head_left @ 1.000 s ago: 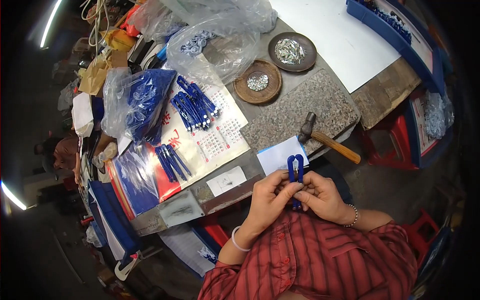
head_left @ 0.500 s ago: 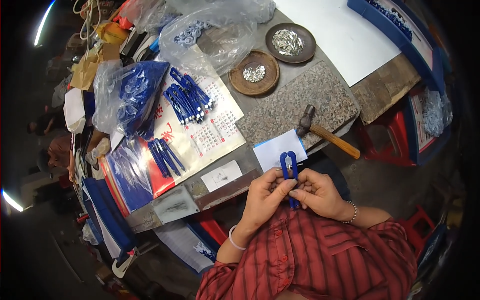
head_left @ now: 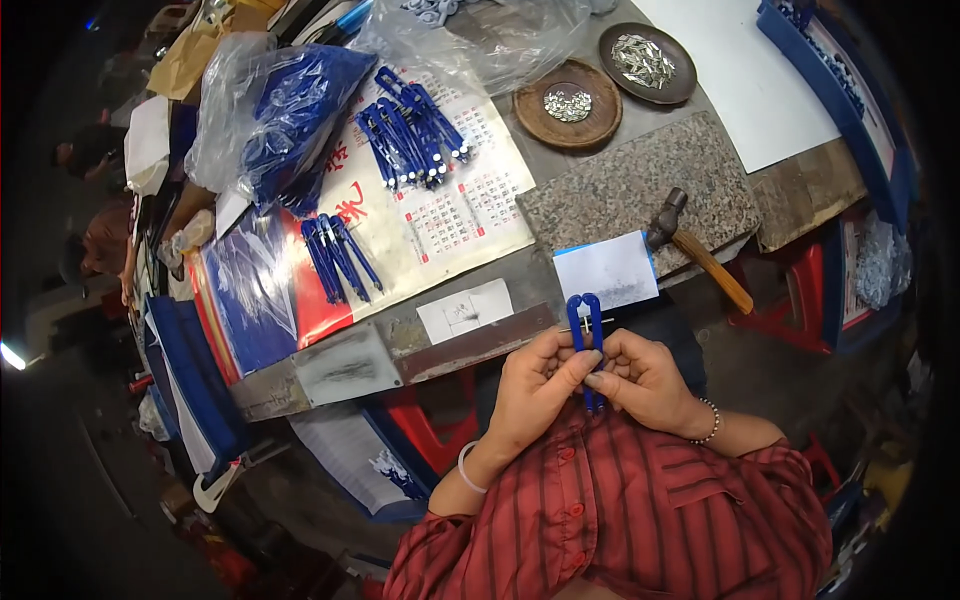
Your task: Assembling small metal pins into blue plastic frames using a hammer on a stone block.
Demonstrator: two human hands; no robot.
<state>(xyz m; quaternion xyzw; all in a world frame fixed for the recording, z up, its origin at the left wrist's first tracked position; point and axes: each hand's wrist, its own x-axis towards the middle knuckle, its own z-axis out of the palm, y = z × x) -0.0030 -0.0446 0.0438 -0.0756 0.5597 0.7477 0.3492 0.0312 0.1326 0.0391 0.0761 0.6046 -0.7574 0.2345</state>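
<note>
In front of my chest, both hands hold a slim blue plastic piece (head_left: 597,322) with two long arms side by side. A thin metal pin crosses between the arms near their top. My left hand (head_left: 540,388) pinches it from the left, thumb lying over the front. From the right, my right hand (head_left: 645,382) grips it with bent fingers, its thumb close to the other. My fingers hide the middle of the piece, and its lower ends show below them. Just beyond lies a smudged white paper pad (head_left: 605,272) at the table edge.
A hammer (head_left: 690,250) rests on a stone slab (head_left: 640,180), handle jutting past the edge. Behind stand a wooden dish (head_left: 530,112) and a dark dish (head_left: 680,88) of small metal parts. Blue pieces (head_left: 405,140) and a plastic bag (head_left: 290,110) lie left.
The view has shifted, so the tabletop sits further right and higher. Both hands still hold the blue piece, which now stands slightly more to the right in the picture.
</note>
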